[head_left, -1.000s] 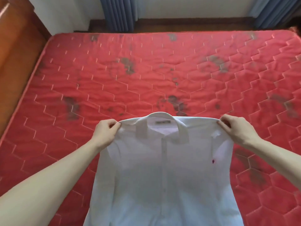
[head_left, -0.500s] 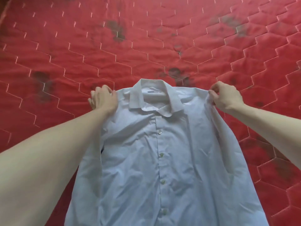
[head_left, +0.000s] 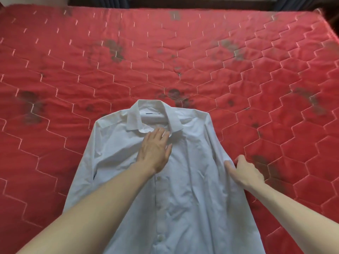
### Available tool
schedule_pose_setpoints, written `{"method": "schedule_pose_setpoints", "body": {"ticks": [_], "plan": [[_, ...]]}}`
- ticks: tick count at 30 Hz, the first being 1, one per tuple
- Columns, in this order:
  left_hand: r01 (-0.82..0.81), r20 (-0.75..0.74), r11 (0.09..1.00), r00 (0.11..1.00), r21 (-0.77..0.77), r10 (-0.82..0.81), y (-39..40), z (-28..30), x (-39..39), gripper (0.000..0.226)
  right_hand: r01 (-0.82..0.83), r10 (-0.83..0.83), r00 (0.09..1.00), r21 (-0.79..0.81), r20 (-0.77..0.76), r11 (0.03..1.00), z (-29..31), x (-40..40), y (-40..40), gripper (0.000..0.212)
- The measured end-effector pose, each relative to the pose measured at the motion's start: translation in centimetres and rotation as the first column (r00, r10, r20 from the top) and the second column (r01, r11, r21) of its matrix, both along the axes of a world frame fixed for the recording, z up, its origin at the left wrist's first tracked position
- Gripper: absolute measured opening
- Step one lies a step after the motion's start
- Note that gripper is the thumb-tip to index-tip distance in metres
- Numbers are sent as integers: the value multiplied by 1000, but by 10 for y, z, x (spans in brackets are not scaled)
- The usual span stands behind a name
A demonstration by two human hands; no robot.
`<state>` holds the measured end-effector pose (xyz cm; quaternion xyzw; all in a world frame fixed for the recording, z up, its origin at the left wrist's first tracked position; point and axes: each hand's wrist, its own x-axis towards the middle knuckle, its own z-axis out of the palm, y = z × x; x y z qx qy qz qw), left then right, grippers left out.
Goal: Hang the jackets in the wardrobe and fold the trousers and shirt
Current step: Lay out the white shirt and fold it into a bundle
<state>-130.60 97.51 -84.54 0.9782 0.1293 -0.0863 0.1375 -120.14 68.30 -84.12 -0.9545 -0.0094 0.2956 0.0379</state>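
A white button-up shirt (head_left: 192,189) lies front up on the red quilted mattress (head_left: 73,79), collar pointing away from me. My left hand (head_left: 155,149) rests flat on the shirt's chest just below the collar, fingers straight. My right hand (head_left: 245,173) is at the shirt's right side, where its fingers pinch the sleeve fabric near the armpit. The lower part of the shirt runs out of the bottom of the frame. No jackets or trousers are in view.
The mattress carries dark stains and stretches wide on both sides of the shirt. Its far edge (head_left: 165,10) meets a dark strip of floor and curtains at the top of the view.
Both hands have let go of the shirt's shoulders and the shirt now lies flat. My left hand moved onto the chest; my right hand dropped down to the right sleeve.
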Motion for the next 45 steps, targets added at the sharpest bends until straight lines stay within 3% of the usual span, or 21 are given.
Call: {"method": "schedule_pose_setpoints", "body": {"ticks": [2,4,6,8,10,13,16,18,20,22,24,28,33,37,40,45], "plan": [[9,-41,1000,999,-3,-9,-22,-5,5,58,11,-13,999,66,36,998,-8,-14,-9,57],[7,-65,1000,998,13,-7,-39,-10,12,59,28,-41,998,221,56,975,-16,-23,-17,48],[-6,-69,1000,998,9,6,-54,-12,22,58,111,-131,991,432,17,895,-21,-22,-25,30],[-9,-88,1000,996,21,11,-68,-12,36,57,155,-204,978,530,34,833,-23,-11,-40,28],[-16,-103,999,994,32,20,-82,-10,52,57,91,-159,982,487,100,868,-21,12,-57,29],[-13,-113,999,993,43,18,-98,-7,77,57,-158,138,986,258,95,953,-16,73,-86,29],[38,-147,997,989,62,-29,-111,-6,96,58,-441,441,898,-2,2,898,6,145,-100,31],[71,-174,996,983,58,-59,-119,-9,105,59,-480,484,872,-66,75,875,20,183,-100,31],[102,-225,994,970,45,-89,-128,-13,108,60,-353,319,921,133,225,926,26,206,-97,28],[149,-281,988,951,46,-130,-136,-21,110,61,-211,99,945,353,311,911,26,213,-97,26],[143,-326,989,936,19,-130,-140,-27,113,64,-122,13,954,347,299,930,19,207,-106,32],[56,-398,998,916,-11,-56,-149,-39,113,71,112,-128,988,159,89,981,-1,168,-140,35],[72,-393,991,919,112,-23,-159,-42,124,73,34,-36,999,43,28,998,-12,116,-166,40],[151,-307,985,944,82,-119,-170,-39,134,62,136,-138,990,338,-18,931,-19,110,-186,20],[228,-285,971,938,73,-198,-176,-38,141,60,144,-146,989,480,-34,866,-12,129,-214,19],[231,-261,964,946,129,-192,-186,-39,173,74,16,-28,999,302,36,953,10,198,-284,26]]}}
